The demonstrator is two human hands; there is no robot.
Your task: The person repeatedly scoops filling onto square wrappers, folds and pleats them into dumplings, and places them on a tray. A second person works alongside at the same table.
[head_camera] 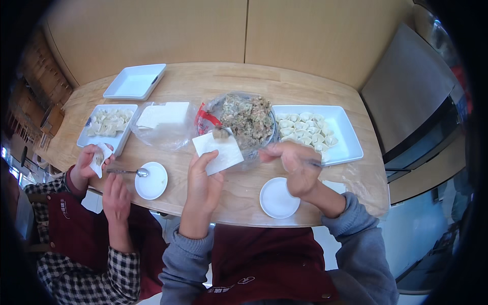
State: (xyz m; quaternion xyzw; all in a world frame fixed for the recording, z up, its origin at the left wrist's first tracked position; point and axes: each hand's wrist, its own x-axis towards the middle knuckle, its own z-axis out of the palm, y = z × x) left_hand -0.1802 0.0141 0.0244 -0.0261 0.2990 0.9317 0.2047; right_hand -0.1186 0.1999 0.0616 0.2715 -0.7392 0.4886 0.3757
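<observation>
My left hand (206,179) holds a square white dough wrapper (221,152), thumb on top. Blurred by motion, my right hand (295,160) grips a metal spoon, whose handle end (315,163) sticks out behind the fingers. At the wrapper's far edge, the spoon's bowl (222,133) appears with some filling. Beyond both hands stands a plastic-lined bowl (275,131) heaped with minced filling (248,116). Folded wontons (305,129) sit in rows in a white tray (349,133) to the right. Near my right wrist is a small white plate (279,204).
A co-worker's hands (116,196) are at the left, one holding a filled wrapper (100,158). Close by are a plate with a spoon (152,187), a tray of wontons (124,143), and bagged wrappers (164,116). Another white tray (131,82) sits behind. A grey appliance (408,84) borders the table's right.
</observation>
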